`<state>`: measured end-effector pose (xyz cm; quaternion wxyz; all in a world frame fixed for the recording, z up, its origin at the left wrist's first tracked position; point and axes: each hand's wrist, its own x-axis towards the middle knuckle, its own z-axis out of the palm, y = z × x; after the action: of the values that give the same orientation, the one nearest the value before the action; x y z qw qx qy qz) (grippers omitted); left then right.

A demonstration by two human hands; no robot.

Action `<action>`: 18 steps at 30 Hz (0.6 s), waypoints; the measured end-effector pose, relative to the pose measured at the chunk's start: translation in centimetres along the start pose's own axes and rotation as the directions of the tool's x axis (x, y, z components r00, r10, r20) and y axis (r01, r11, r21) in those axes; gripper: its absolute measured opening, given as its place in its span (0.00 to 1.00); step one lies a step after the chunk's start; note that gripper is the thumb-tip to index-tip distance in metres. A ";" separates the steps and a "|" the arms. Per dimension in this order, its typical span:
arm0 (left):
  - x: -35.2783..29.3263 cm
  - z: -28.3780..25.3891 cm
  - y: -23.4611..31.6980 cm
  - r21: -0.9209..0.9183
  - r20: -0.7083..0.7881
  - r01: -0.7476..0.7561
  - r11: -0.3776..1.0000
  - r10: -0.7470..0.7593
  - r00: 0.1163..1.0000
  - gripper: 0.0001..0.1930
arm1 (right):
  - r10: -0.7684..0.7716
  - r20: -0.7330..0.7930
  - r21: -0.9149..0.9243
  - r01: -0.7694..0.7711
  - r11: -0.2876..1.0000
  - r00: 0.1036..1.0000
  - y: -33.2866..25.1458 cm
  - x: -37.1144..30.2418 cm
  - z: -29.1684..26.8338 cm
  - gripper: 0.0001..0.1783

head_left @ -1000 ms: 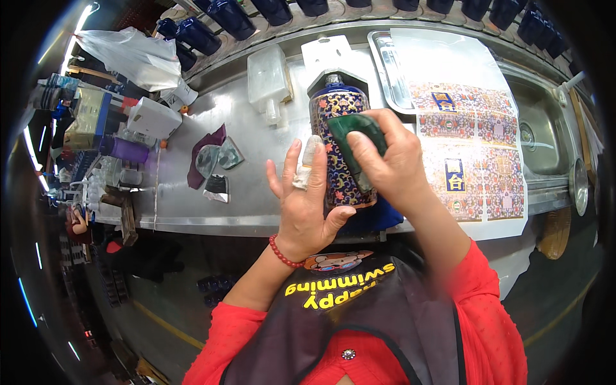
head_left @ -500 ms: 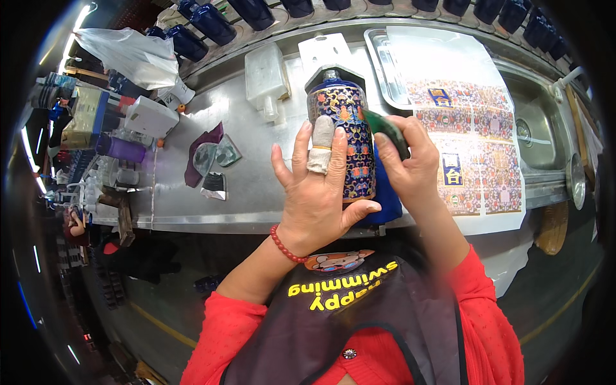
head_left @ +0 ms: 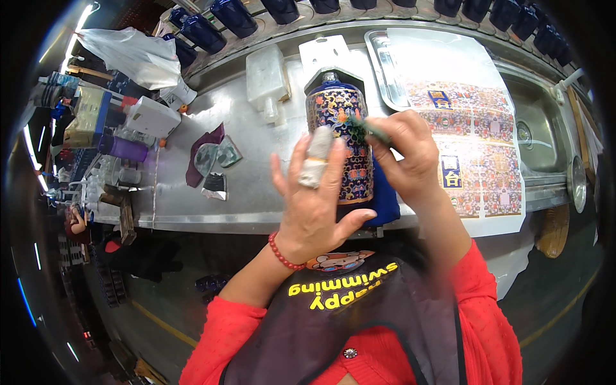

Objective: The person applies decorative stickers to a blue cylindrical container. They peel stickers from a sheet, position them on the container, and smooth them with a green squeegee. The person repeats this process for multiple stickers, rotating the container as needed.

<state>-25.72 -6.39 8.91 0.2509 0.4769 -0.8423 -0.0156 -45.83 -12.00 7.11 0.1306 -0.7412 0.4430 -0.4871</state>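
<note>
A dark blue bottle (head_left: 356,168) wrapped in a colourful floral decal lies with its neck pointing away from me. My left hand (head_left: 312,199) rests along its left side, fingers spread, with a grey cloth cover on one finger. Over the bottle's right side, my right hand (head_left: 410,151) pinches a dark green flat scraper (head_left: 376,131), whose edge is at the decal. Motion blurs the scraper. A blue cloth (head_left: 387,196) lies beside and partly under the bottle.
Printed floral decal sheets (head_left: 481,160) lie on the right near a metal tray (head_left: 385,70) and a sink (head_left: 539,135). A clear bottle-shaped block (head_left: 264,77) stands beyond my left hand. Scraper pieces (head_left: 217,154) lie on the left. Blue bottles (head_left: 234,16) line the far conveyor.
My left hand has shifted slightly down and left along the bottle. The scraper in my right hand has moved a little left and tilted flatter against the decal.
</note>
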 end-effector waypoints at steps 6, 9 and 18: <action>-2.1 1.6 -1.4 -0.060 -0.039 0.102 0.993 -0.105 0.994 0.57 | -0.268 0.578 0.117 0.247 0.962 0.771 -2.9 3.1 -4.2 0.13; -2.5 2.7 -2.2 -0.040 -0.082 0.083 0.996 -0.086 0.993 0.57 | 0.028 0.481 0.326 -0.209 0.922 0.876 -2.1 7.5 -2.4 0.17; -3.8 4.5 -3.3 -0.301 -0.028 0.138 0.944 -0.154 0.988 0.53 | -0.303 0.727 0.364 0.028 0.931 0.616 -3.7 5.5 -2.9 0.20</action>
<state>-23.46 -6.09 2.53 0.3395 0.4949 -0.7859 -0.1488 -45.57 -13.50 14.20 0.3784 -0.8846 0.1886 -0.1967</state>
